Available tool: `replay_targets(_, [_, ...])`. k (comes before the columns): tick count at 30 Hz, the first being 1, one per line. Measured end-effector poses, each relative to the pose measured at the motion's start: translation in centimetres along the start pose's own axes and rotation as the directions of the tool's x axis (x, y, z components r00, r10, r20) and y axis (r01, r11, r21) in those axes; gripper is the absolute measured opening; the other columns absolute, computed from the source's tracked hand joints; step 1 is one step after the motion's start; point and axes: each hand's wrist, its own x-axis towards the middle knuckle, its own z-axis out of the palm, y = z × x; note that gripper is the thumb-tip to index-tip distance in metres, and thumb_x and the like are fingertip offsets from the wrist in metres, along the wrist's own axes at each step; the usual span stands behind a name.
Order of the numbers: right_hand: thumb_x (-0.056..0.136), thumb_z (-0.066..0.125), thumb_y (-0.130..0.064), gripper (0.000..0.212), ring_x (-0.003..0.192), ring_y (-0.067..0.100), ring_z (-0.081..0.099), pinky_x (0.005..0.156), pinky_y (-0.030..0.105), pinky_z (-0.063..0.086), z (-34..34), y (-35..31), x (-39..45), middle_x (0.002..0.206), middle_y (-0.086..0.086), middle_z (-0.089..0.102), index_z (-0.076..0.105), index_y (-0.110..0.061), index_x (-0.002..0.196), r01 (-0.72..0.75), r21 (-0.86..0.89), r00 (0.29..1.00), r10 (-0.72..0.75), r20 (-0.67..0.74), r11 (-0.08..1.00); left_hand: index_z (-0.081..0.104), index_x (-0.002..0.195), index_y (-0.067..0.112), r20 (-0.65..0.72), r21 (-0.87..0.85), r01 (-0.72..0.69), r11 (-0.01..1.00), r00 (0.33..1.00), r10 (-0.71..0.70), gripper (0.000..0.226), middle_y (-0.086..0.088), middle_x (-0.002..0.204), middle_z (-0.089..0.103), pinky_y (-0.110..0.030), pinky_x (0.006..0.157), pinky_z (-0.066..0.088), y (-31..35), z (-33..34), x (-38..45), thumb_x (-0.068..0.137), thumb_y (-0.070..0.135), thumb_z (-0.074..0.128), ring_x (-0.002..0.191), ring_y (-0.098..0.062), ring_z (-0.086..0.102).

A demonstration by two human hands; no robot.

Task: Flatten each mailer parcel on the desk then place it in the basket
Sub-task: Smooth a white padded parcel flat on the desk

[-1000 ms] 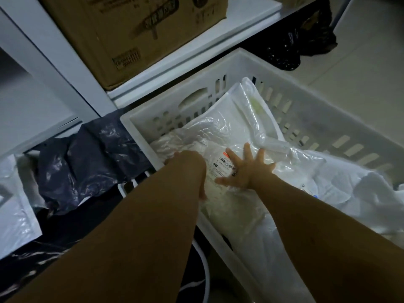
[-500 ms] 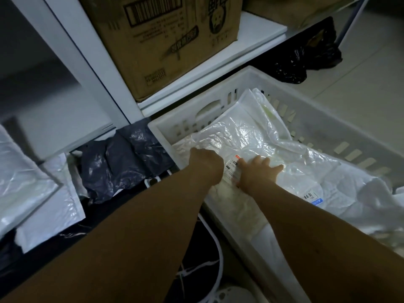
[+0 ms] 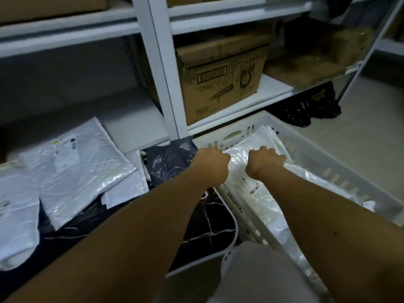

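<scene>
A white plastic basket [image 3: 323, 158] stands to the right of the black marbled desk [image 3: 207, 224]. On top of the other white parcels in it lies a glossy white mailer [image 3: 247, 184] with a barcode label. My left hand [image 3: 213, 165] is curled at this mailer's left edge by the basket's near corner. My right hand [image 3: 265, 161] grips its upper part, knuckles up. On the desk lie a large white mailer [image 3: 76, 169], a dark grey mailer [image 3: 172, 162] and another white one [image 3: 15, 215].
White shelving [image 3: 161, 68] rises right behind the desk and basket. A cardboard box [image 3: 223, 77] sits on its low shelf. Black plastic bags [image 3: 306, 112] lie on the tiled floor beyond the basket. My pale clothing [image 3: 262, 278] fills the bottom edge.
My right hand went from flat with spread fingers on the mailer to curled on it. Both hands now sit further up the mailer, and the view has tilted up toward the shelves.
</scene>
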Motion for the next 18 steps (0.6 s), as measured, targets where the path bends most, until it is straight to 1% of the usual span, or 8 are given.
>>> replay_targets(2, [0.090, 0.050, -0.024, 0.045, 0.126, 0.031, 0.039, 0.104, 0.049, 0.035, -1.6, -1.9, -1.7, 0.135, 0.010, 0.043, 0.046, -0.020, 0.134, 0.086, -0.030, 0.996, -0.087, -0.021, 0.996, 0.057, 0.117, 0.016, -0.012, -0.026, 0.042, 0.999, 0.999, -0.042, 0.028, -0.008, 0.115, 0.061, -0.037, 0.084, 0.043, -1.9, -0.7, -3.1, 0.096, 0.028, 0.042, 0.105, -0.026, 0.055])
replay_targets(4, [0.092, 0.049, -0.025, 0.043, 0.127, 0.031, 0.041, 0.101, 0.046, 0.038, -2.5, -4.5, -3.1, 0.137, 0.010, 0.043, 0.047, -0.019, 0.134, 0.180, -0.073, 0.983, -0.182, -0.017, 0.981, 0.057, 0.119, 0.016, -0.007, -0.063, 0.117, 0.991, 0.993, -0.118, 0.030, -0.010, 0.119, 0.059, -0.038, 0.086, 0.044, -4.1, -1.0, -6.7, 0.096, 0.027, 0.042, 0.108, -0.027, 0.054])
replay_targets(8, [0.091, 0.051, -0.027, 0.038, 0.116, 0.031, 0.055, 0.096, 0.040, 0.047, -2.8, -10.3, -5.2, 0.132, 0.011, 0.054, 0.057, -0.019, 0.127, 0.384, -0.128, 0.923, -0.380, 0.052, 0.915, 0.056, 0.121, 0.014, 0.046, -0.075, 0.301, 0.951, 0.953, -0.298, 0.030, -0.011, 0.122, 0.057, -0.039, 0.091, 0.044, -8.6, -0.7, -13.6, 0.097, 0.027, 0.043, 0.112, -0.029, 0.052])
replay_targets(10, [0.090, 0.051, -0.030, 0.042, 0.117, 0.031, 0.054, 0.098, 0.040, 0.046, -2.8, -13.7, -6.5, 0.135, 0.010, 0.053, 0.056, -0.020, 0.130, 0.463, -0.126, 0.886, -0.453, 0.102, 0.877, 0.054, 0.127, 0.015, 0.069, -0.085, 0.400, 0.913, 0.916, -0.395, 0.035, -0.012, 0.125, 0.055, -0.040, 0.093, 0.043, -11.0, -0.2, -17.3, 0.097, 0.027, 0.042, 0.115, -0.030, 0.050])
replay_targets(12, [0.091, 0.051, -0.031, 0.046, 0.121, 0.033, 0.050, 0.101, 0.043, 0.044, -2.5, -17.3, -7.8, 0.140, 0.011, 0.048, 0.053, -0.018, 0.135, 0.526, -0.120, 0.850, -0.515, 0.110, 0.842, 0.052, 0.129, 0.015, 0.099, -0.103, 0.494, 0.863, 0.869, -0.485, 0.036, -0.012, 0.127, 0.054, -0.040, 0.093, 0.043, -13.2, 0.4, -20.7, 0.097, 0.028, 0.042, 0.117, -0.030, 0.048])
replay_targets(15, [0.089, 0.049, -0.031, 0.049, 0.126, 0.038, 0.045, 0.101, 0.048, 0.043, -1.4, -21.8, -10.3, 0.144, 0.017, 0.040, 0.050, -0.014, 0.135, 0.616, -0.134, 0.787, -0.611, 0.081, 0.776, 0.054, 0.122, 0.014, 0.114, -0.158, 0.598, 0.786, 0.802, -0.587, 0.032, -0.012, 0.121, 0.055, -0.038, 0.086, 0.043, -15.4, 1.4, -24.4, 0.097, 0.029, 0.042, 0.111, -0.030, 0.050])
replay_targets(18, [0.094, 0.045, -0.028, 0.042, 0.124, 0.035, 0.042, 0.098, 0.047, 0.042, 0.2, -25.0, -12.2, 0.137, 0.012, 0.039, 0.047, -0.017, 0.134, 0.690, -0.174, 0.718, -0.695, 0.039, 0.703, 0.057, 0.118, 0.012, 0.133, -0.238, 0.665, 0.708, 0.744, -0.654, 0.031, -0.012, 0.118, 0.055, -0.037, 0.085, 0.044, -16.5, 3.0, -26.7, 0.095, 0.028, 0.044, 0.109, -0.031, 0.051])
